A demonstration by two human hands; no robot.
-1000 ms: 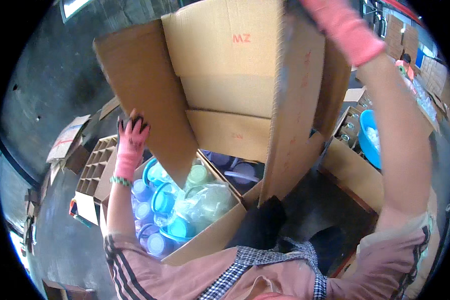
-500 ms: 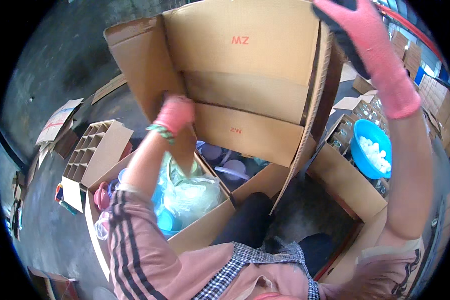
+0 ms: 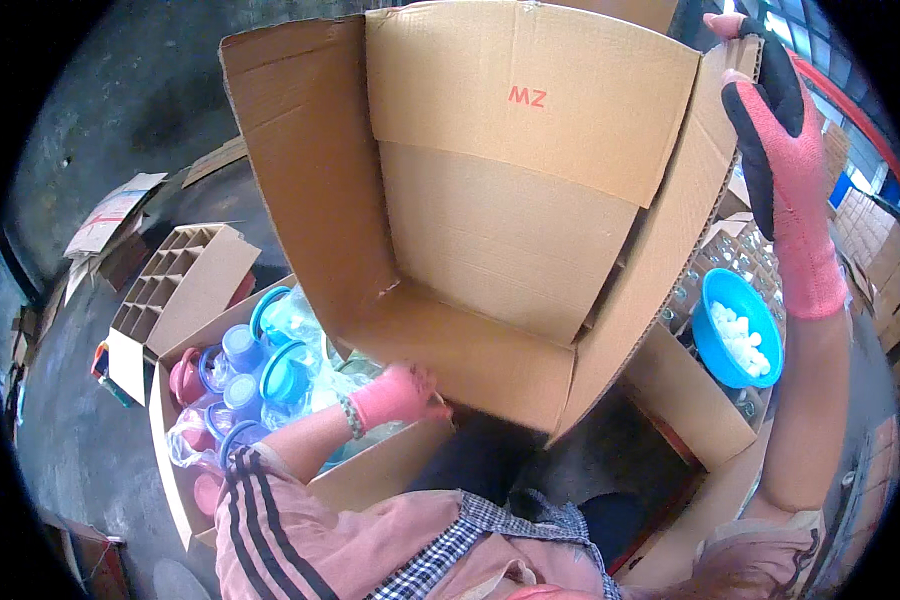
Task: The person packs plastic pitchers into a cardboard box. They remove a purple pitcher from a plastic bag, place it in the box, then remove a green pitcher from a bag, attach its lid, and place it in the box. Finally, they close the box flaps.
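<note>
Gripping cardboard box (image 3: 530, 190) between left hand (image 3: 398, 395), right hand (image 3: 775, 140)

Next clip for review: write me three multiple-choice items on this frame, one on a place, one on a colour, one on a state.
1. Where is the left hand?
A. at the lower edge of the big empty carton
B. inside the blue bowl
C. on the divider insert

2. What colour is the bowl holding small white pieces?
A. red
B. blue
C. yellow

3. How is the big carton held?
A. sealed shut
B. flattened
C. open, its empty inside facing the camera

Key: 1 A, the left hand grips the big carton at its lower edge. 2 B, the bowl is blue. 3 C, the flaps stand open, the inside is bare, and the right hand holds its upper right flap.
</note>
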